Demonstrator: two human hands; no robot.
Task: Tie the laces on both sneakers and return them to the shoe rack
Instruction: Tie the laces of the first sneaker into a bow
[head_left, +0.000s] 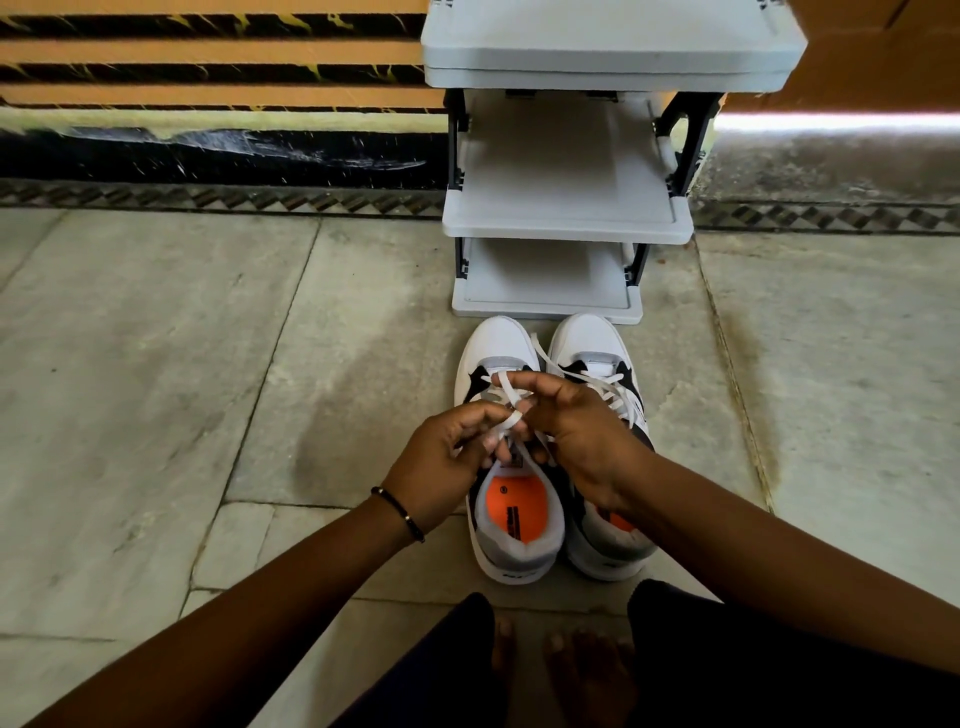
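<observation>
Two bare hands meet over the left sneaker (511, 499), both pinched on its white laces (506, 423): the left hand (441, 467), with a dark bracelet (399, 513) at the wrist, grips a strand, and the right hand (576, 431) grips another. The right sneaker (597, 358) sits touching it, laces loose. Both stand on the stone floor (156, 389), toes just before the grey shoe rack (566, 208) farther away.
</observation>
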